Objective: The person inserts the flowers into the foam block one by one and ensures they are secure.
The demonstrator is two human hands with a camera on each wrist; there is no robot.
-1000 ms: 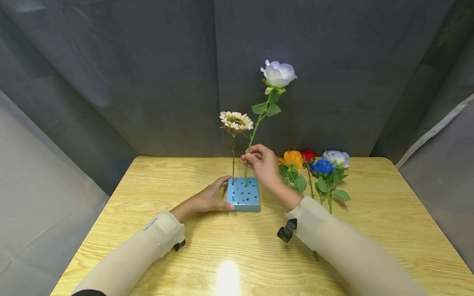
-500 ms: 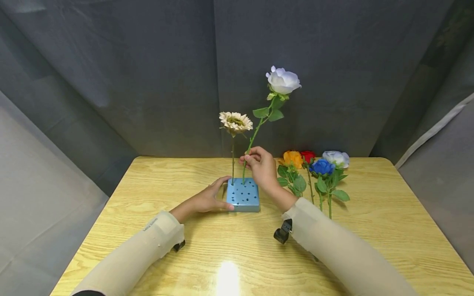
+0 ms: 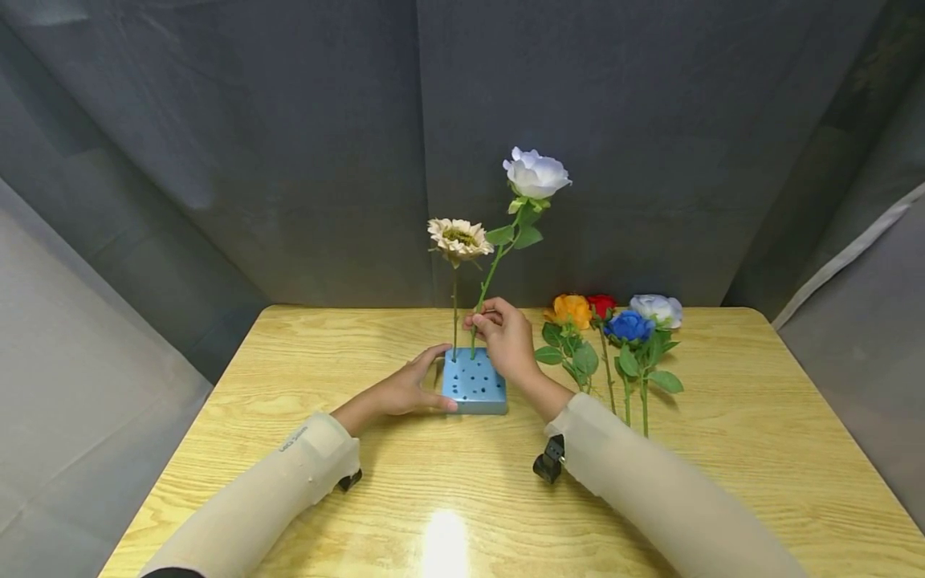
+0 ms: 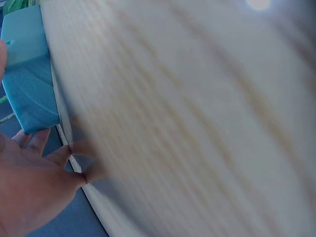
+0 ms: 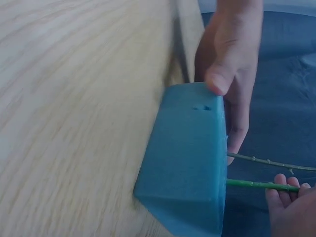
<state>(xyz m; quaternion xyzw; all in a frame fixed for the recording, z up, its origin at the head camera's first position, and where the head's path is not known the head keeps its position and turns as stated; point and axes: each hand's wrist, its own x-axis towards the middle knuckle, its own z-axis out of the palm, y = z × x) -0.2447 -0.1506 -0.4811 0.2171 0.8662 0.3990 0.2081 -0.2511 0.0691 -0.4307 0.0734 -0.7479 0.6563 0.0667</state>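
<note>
Two-handed hold about a perforated blue block [image 3: 480, 404], flat on the wooden table [image 3: 289, 353]. Right hand [image 3: 510, 341]: pinch of thumb and fingers on the green stem [image 3: 489, 278], low down, near the block's top face. Left hand [image 3: 405, 389]: grasp on the block's left side, thumb at the near corner, fingers at the far one. White rose [image 3: 536, 174]: high above the block, tilted to the right, foot of the stem at the far row of holes, just beside the upright cream flower [image 3: 460, 237]; depth of seating impossible to tell.

Probable faults and causes:
(a) Bending of the stem, from a push along its slant instead of square to the hole.
(b) Toppling after letting go, from shallow seating beneath a broad, leaning bloom.
(c) Snagging or tilting of the cream flower, from closeness of the rose's leaves to its petals; contact unclear.
(d) Sliding or tipping of the block, from slackening of the left-hand grasp, the only visible brace.
(e) Disturbance of the orange flower [image 3: 571, 311] and blue flower [image 3: 629, 326], from a sweep of the right sleeve [image 3: 650, 474] close by.
</note>
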